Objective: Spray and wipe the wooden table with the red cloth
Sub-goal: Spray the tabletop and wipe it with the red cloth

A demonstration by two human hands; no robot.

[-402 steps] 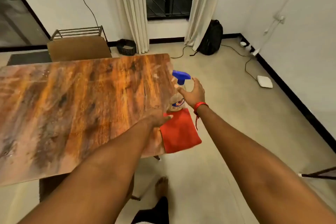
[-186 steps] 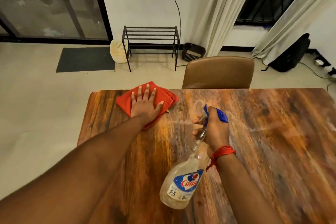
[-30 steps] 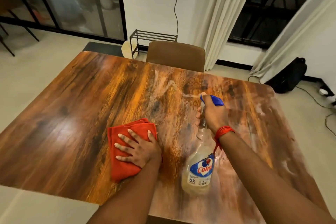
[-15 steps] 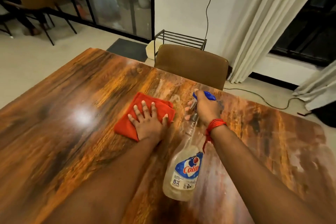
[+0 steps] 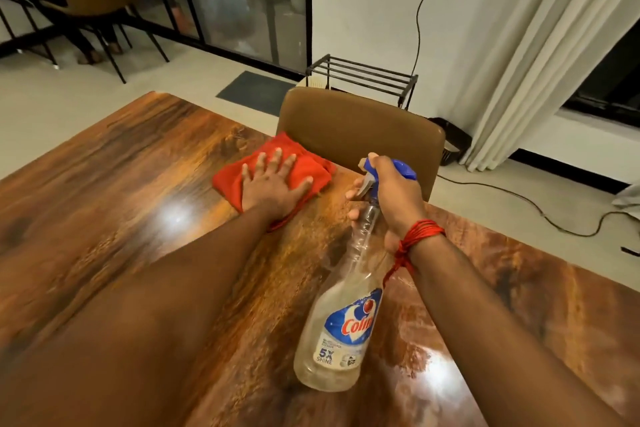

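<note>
The glossy wooden table (image 5: pixel 104 191) fills the lower part of the view. The folded red cloth (image 5: pixel 228 180) lies near the table's far edge. My left hand (image 5: pixel 273 184) presses flat on it with fingers spread. My right hand (image 5: pixel 391 198) grips the neck of a clear spray bottle (image 5: pixel 343 322) with a blue trigger head, fingers on the trigger. The bottle hangs tilted above the table, nozzle pointing toward the far left, just right of the cloth.
A brown chair (image 5: pixel 360 128) is pushed against the table's far edge, right behind the cloth. Behind it stand a black metal rack (image 5: pixel 363 71), white curtains (image 5: pixel 540 62) and a glass door. A black cable (image 5: pixel 519 198) runs across the floor at right.
My left hand has pushed the cloth away from me, up to the far edge by the chair. My right hand with the bottle stayed beside it. The view shifted forward.
</note>
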